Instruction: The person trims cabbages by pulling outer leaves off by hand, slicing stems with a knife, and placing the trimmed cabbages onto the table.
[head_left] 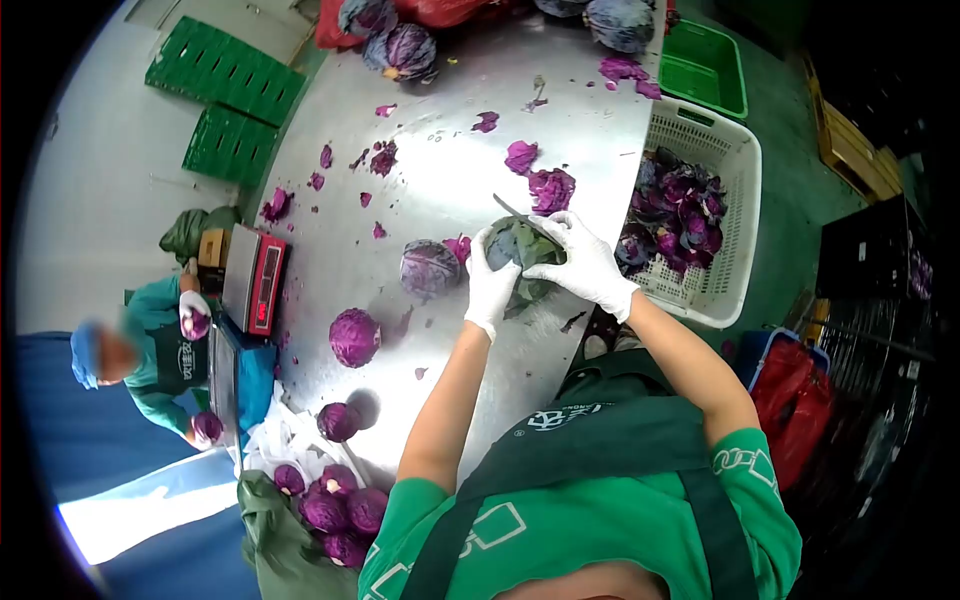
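A red cabbage [505, 247] with dull green-blue outer leaves is between my hands, just above the metal table. My left hand [490, 284], in a white glove, grips its left side with the thumb across the front. My right hand [588, 266], also gloved, is closed at the cabbage's right side around a knife [516, 213], whose dark thin blade points up and left over the cabbage top. The knife's handle is hidden by my fingers. Left of my left hand sits another cabbage [430, 269] with pale purple leaves. A smooth purple cabbage [355, 337] lies farther left.
Leaf scraps [551, 189] are scattered over the metal table [450, 130]. A white crate [740, 250] of trimmed leaves stands at right, a green crate [705, 68] behind it. Several peeled cabbages [325, 510] fill a bag at lower left. Across the table, a co-worker [160, 345] holds cabbages near a red scale [264, 285].
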